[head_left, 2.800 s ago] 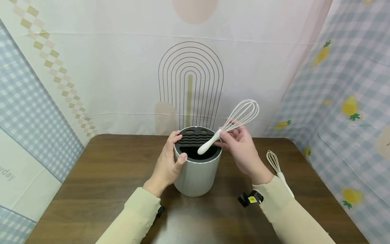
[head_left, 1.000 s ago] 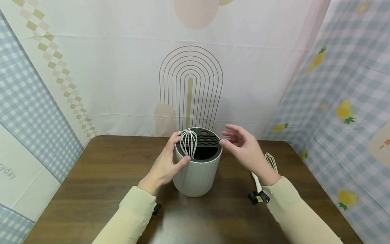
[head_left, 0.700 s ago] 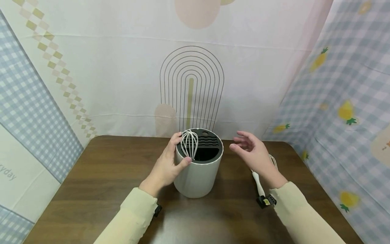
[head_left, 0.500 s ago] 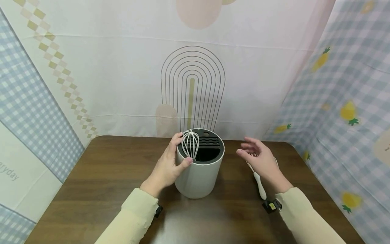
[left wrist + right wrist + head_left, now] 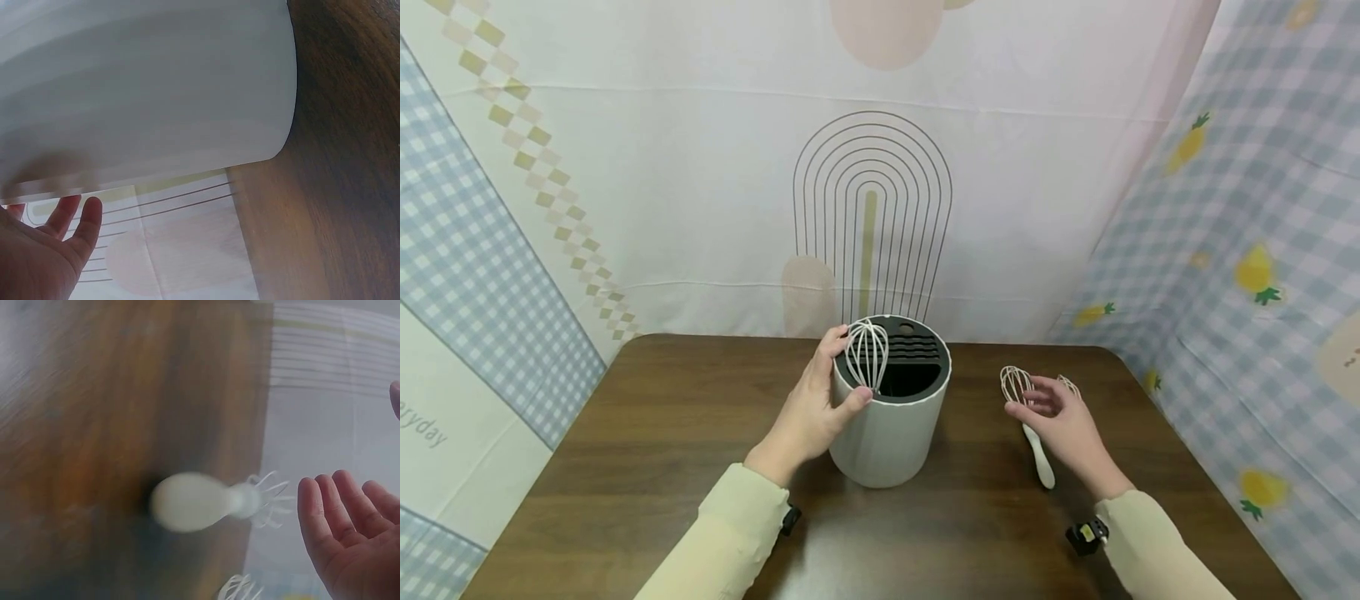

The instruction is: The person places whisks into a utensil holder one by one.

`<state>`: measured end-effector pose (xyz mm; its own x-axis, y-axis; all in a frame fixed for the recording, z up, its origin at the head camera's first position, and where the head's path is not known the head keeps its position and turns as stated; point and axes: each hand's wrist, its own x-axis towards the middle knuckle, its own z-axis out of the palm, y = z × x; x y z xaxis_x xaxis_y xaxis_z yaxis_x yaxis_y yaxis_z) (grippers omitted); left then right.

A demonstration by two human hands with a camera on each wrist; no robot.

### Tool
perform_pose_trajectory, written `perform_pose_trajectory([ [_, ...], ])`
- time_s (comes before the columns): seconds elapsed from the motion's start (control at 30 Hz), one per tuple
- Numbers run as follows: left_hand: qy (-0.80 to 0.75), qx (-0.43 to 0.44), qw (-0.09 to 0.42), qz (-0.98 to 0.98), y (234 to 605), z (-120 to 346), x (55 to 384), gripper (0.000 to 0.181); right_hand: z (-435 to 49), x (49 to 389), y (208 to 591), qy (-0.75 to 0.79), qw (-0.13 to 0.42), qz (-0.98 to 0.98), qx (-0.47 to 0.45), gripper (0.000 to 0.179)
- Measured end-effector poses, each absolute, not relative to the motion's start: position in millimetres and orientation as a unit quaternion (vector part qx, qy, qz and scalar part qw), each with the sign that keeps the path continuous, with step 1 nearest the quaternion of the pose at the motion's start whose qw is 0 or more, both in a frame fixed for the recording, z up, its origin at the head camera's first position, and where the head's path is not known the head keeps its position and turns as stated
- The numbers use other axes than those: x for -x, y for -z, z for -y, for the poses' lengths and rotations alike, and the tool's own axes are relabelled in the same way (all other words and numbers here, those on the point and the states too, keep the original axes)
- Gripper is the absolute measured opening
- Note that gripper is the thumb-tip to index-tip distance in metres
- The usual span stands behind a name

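The grey-white utensil holder [image 5: 883, 442] stands upright on the table, with a dark slotted insert in its top. My left hand [image 5: 811, 408] grips its left side at the rim, thumb at the front and fingers further back. A whisk [image 5: 867, 354] stands in the holder's left part, wire head up, its handle hidden inside. To the right, my right hand [image 5: 1063, 425] hovers over a second whisk [image 5: 1039, 458] lying on the table; the right wrist view shows its fingers [image 5: 340, 512] loosely bent and holding nothing. Behind that hand the wires of a third whisk [image 5: 1070, 386] peek out.
The brown wooden table [image 5: 700, 433] ends at a pale printed cloth [image 5: 722, 208] behind the holder. A blue checked cloth [image 5: 1262, 350] hangs along the right side. Black wrist cameras [image 5: 1086, 536] sit at the cuffs.
My right hand let go of the first whisk, which now stands in the holder, then moved right and down to the whisk on the table. The left hand stayed on the holder.
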<state>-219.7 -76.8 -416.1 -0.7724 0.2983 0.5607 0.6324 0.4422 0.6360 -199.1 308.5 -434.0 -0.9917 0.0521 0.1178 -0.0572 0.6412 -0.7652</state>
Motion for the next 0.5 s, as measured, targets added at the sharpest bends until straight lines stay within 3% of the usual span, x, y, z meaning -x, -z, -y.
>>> perform_pose_trajectory([
  [0.5,0.449,0.287,0.185,0.826,417,78,220,0.071,-331,192,463,-0.392,0.051,0.918,0.036,0.085],
])
